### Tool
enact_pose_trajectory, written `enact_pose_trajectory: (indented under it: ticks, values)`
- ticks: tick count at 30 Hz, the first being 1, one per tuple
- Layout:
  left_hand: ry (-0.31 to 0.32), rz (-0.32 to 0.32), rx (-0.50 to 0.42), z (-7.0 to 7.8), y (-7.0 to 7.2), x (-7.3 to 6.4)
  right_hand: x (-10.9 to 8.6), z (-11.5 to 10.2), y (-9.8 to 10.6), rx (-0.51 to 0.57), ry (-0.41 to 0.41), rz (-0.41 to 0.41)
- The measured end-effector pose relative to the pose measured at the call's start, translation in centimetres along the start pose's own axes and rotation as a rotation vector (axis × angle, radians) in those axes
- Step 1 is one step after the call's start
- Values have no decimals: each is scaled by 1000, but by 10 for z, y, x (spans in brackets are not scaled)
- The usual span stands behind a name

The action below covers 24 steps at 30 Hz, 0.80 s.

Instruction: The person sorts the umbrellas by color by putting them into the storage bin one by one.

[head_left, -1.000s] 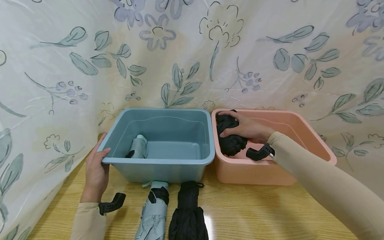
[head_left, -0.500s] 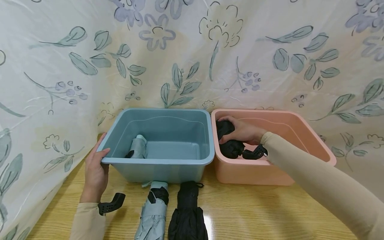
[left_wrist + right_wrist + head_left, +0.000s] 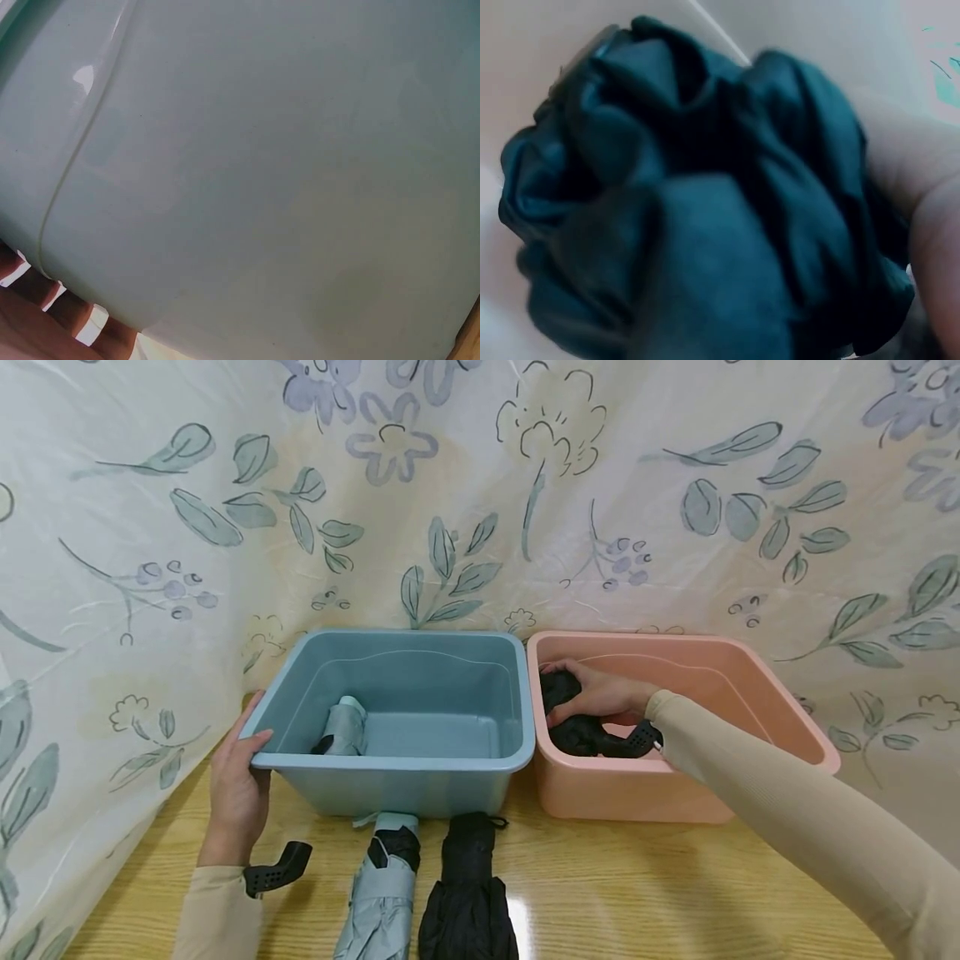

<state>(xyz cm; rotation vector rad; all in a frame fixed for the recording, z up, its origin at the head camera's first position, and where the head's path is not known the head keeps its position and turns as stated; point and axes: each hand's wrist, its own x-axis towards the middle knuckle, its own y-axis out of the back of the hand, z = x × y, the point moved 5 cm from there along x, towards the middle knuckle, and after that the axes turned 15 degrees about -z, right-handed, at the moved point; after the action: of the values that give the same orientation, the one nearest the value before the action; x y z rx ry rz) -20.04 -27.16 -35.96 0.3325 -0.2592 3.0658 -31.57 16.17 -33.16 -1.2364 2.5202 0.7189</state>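
A black folded umbrella (image 3: 573, 735) lies in the left end of the pink bin (image 3: 637, 793), gripped from above by my right hand (image 3: 606, 692). In the right wrist view, the bunched cloth of this black umbrella (image 3: 705, 217) fills the middle, and the hand shows at the right edge. My left hand (image 3: 238, 789) holds the blue bin (image 3: 397, 763) at its front left corner, thumb over the rim. Its fingers (image 3: 71, 309) show against the bin's outer wall in the left wrist view. Inside the blue bin lies a light blue folded umbrella (image 3: 347, 728).
In front of the blue bin, a light blue-grey folded umbrella (image 3: 381, 885) and another black one, a folded umbrella (image 3: 470, 893), lie side by side on the wooden table (image 3: 637, 885). A floral cloth (image 3: 450, 468) hangs behind the bins and along the left side.
My right hand has lowered the black umbrella deeper into the pink bin and shifted slightly left. The left hand stays at the blue bin's corner.
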Motion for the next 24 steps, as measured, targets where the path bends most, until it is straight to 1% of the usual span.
enact_pose_trajectory:
  ticks: [3,8,11,17,21,24]
  values:
    - [7,3,-1,0,0,0,1,1,-1,37,-13,-27]
    - [10,7,0,0,0,0,2,6,-2,86,-91,-71]
    - [2,7,-5,0,0,0,3,8,-2,88,-121,-82]
    - [-1,6,-7,1,0,1,4,10,-3,105,-138,-102]
    - [3,6,-6,1,0,2,4,11,-3,114,-144,-129]
    - [7,5,-8,0,-1,2,3,11,-4,110,-137,-145]
